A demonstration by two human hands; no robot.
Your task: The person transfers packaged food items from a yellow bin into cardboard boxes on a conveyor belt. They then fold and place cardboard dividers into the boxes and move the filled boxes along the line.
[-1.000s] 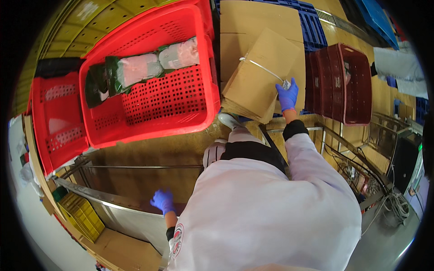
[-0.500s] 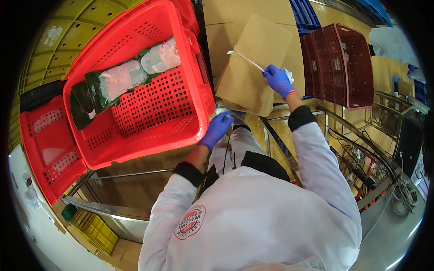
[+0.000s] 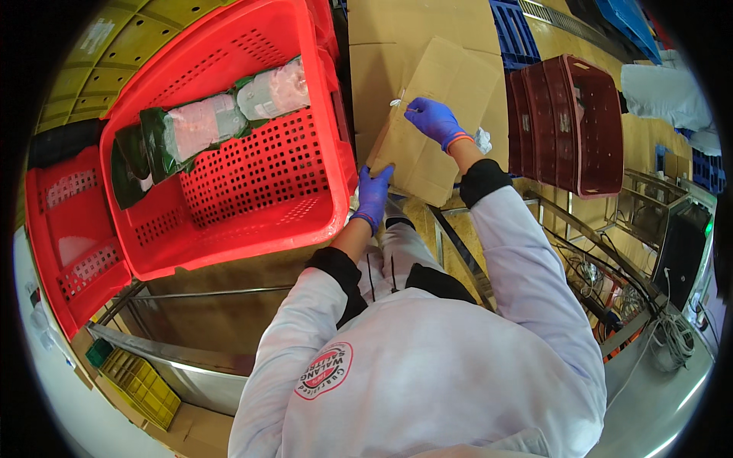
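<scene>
A stack of flattened brown cardboard point(image 3: 450, 91) lies tilted on a larger cardboard surface in front of me. Over it, my right hand point(image 3: 434, 122) is closed in a pinch on a thin white string point(image 3: 395, 102), whose looped bit shows at the cardboard's left edge. Beside the right wrist sits a crumpled white wad point(image 3: 482, 141). My left hand point(image 3: 372, 197) has its fingers round the near left corner of the cardboard stack, close to the rim of the red crate; something whitish partly shows behind that hand. Both hands wear blue gloves.
The large red perforated crate point(image 3: 229, 248) at left holds wrapped pink packs point(image 3: 200, 126) on green sheeting. Stacked dark red crates point(image 3: 569, 126) stand at right. Metal frames point(image 3: 458, 244) and coiled cables point(image 3: 676, 336) lie nearer me. Yellow crates point(image 3: 95, 57) line the far left.
My right hand has moved left and slightly up, and the string's taut stretch has shortened. My left hand has risen to the cardboard's corner.
</scene>
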